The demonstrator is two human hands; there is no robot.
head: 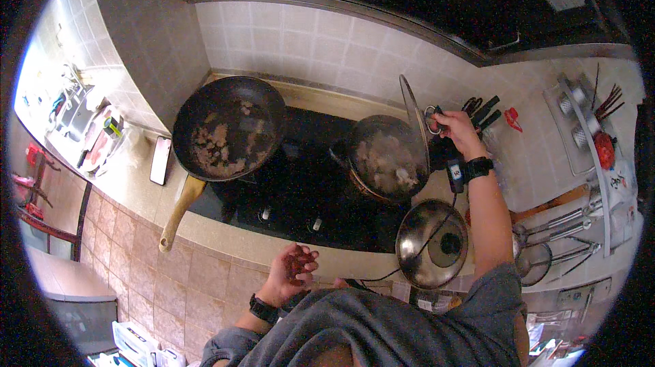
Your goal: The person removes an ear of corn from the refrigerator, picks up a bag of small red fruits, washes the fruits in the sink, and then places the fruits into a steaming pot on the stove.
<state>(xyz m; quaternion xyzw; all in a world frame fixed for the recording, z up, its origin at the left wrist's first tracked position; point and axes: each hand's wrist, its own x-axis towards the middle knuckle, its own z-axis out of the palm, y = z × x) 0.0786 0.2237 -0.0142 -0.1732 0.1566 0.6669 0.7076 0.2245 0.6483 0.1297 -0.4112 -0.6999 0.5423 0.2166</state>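
My right hand (458, 130) grips the ringed knob of a pot lid (413, 100), seen nearly edge-on and standing upright at the right side of a pot (358, 182). Pale pieces of food (386, 159) lie inside that pot, looking hazy as if through steam. In front of the counter hangs my left hand (296, 270), empty, its fingers loosely curled and apart. A dark frying pan (230, 90) with a wooden handle (179, 208) sits on the left of the black cooktop (286, 208), browned chunks of food (217, 149) scattered across it.
A second metal lid (409, 244) rests at the counter's front right. Black-handled knives (483, 111) stand behind my right hand. Ladles and a strainer (535, 264) hang farther right. Left of the frying pan lies a phone (160, 160). A cord (435, 231) crosses the metal lid.
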